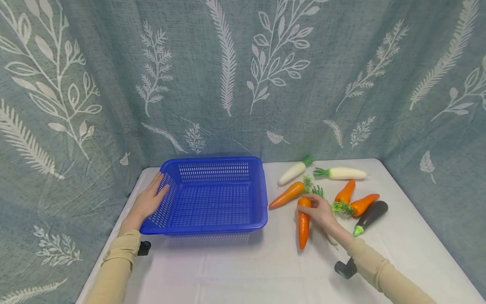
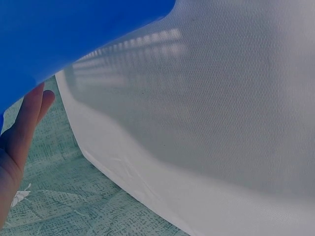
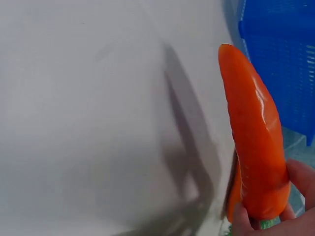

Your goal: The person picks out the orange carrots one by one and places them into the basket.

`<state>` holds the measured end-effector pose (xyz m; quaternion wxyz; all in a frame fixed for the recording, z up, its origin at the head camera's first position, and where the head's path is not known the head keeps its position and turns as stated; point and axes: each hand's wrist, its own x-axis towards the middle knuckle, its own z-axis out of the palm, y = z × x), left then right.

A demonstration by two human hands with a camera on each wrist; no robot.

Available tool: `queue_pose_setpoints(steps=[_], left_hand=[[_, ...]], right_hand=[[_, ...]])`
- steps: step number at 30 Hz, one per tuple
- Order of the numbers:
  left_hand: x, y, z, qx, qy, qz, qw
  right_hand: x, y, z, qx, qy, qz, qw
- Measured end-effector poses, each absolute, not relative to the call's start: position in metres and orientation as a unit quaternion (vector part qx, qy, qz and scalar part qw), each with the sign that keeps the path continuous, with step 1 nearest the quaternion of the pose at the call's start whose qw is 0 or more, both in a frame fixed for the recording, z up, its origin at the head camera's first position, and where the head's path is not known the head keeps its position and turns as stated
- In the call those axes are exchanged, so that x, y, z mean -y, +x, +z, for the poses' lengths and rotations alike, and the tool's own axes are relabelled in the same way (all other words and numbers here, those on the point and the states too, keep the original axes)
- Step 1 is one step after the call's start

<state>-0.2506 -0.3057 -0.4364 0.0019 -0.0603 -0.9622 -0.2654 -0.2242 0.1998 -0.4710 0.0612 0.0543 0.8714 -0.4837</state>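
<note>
My right hand pinches an orange carrot near its thick top, the tip pointing toward me in the head view. In the right wrist view the same carrot stands off the white cloth, thumb and fingers about its blunt end. At the left, my left hand rests against the left rim of a blue plastic basket, its fingers straight. The left wrist view shows the fingers touching the basket's outer side; the rest of that hand is hidden there.
Right of the basket lie another carrot, white radishes with green tops, two shorter orange carrots and a dark eggplant. Under my right forearm a pale radish is partly hidden. A patterned green-blue curtain surrounds the white table.
</note>
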Motion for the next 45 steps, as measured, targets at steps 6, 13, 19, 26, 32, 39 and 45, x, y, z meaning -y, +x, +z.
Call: queue_pose_setpoints(steps=[6,13,19,26,32,39,45], left_hand=[[0.305,-0.25,-0.435,0.961,-0.06,-0.269,-0.001],[0.306,-0.25,-0.435,0.961,-0.061,-0.271,0.0],[0.306,-0.249,-0.435,0.961,-0.061,-0.271,-0.001],[0.306,-0.248,-0.435,0.96,-0.058,-0.273,-0.004],[0.306,-0.248,-0.435,0.96,-0.06,-0.275,-0.004],[0.307,-0.249,-0.437,0.959,-0.059,-0.277,0.0],[0.308,-0.249,-0.438,0.958,-0.06,-0.281,0.004]], right_hand=[[-0.201,-0.227,-0.465,-0.866,0.045,-0.496,0.047],[-0.201,-0.228,-0.456,-0.847,0.054,-0.527,0.055],[-0.202,-0.228,-0.448,-0.841,0.045,-0.538,0.047],[-0.202,-0.23,-0.425,-0.824,0.043,-0.563,0.042],[-0.202,-0.233,-0.406,-0.799,0.055,-0.598,0.03],[-0.201,-0.236,-0.404,-0.788,0.063,-0.612,0.03],[-0.197,-0.237,-0.409,-0.778,0.061,-0.624,0.032]])
